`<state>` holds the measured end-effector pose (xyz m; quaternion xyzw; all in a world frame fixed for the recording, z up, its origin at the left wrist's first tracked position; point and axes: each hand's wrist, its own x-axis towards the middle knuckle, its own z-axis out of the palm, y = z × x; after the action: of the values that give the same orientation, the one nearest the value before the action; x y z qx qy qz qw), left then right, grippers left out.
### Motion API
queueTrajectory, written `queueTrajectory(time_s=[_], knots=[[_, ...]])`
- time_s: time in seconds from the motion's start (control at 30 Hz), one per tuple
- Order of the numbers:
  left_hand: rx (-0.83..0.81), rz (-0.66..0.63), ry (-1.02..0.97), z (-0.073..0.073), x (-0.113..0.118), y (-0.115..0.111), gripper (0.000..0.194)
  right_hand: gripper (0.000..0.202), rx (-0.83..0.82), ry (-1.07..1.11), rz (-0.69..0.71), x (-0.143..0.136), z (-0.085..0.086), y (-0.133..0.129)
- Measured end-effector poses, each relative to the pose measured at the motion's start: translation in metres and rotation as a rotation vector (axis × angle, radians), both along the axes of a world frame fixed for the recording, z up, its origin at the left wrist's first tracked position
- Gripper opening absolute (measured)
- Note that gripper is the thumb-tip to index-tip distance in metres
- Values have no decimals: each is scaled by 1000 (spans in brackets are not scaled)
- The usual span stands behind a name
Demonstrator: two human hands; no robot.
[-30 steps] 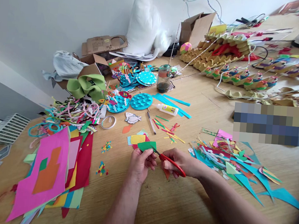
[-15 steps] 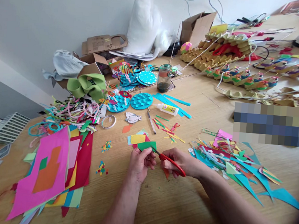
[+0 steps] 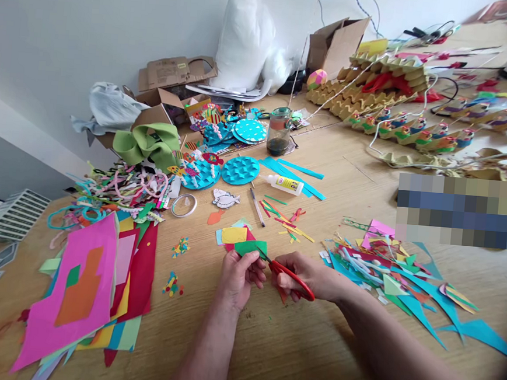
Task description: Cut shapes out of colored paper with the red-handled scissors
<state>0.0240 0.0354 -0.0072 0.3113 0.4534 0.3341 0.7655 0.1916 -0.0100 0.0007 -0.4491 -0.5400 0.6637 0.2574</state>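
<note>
My left hand [image 3: 240, 277] pinches a small green paper piece [image 3: 249, 247] between thumb and fingers. My right hand [image 3: 302, 274] is closed round the red handles of the scissors [image 3: 294, 280], whose blades reach the right side of the green paper. An orange scrap [image 3: 282, 295] shows beneath my right hand. Just beyond the green paper lie yellow [image 3: 234, 235], red and light blue pieces. Farther back are a white paper fish [image 3: 225, 199], an orange fish shape [image 3: 215, 217], a pen [image 3: 257, 208] and a glue bottle [image 3: 285, 184].
Stacked coloured sheets [image 3: 46, 308] lie left, beside two small confetti piles [image 3: 173, 285]. Paper scraps [image 3: 404, 284] spread at right. Behind are blue discs [image 3: 240, 171], a tape roll [image 3: 184, 205], a glass jar [image 3: 278, 136] and egg cartons [image 3: 340, 97].
The green paper and scissors have shifted very slightly against each other. Both hands keep nearly the same place and hold.
</note>
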Motion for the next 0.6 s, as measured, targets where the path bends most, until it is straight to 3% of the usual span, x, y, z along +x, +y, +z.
queueTrajectory(time_s=[0.6], knots=[[-3, 21, 7, 3, 0, 0, 32, 60, -26, -10, -34, 0, 0, 1]])
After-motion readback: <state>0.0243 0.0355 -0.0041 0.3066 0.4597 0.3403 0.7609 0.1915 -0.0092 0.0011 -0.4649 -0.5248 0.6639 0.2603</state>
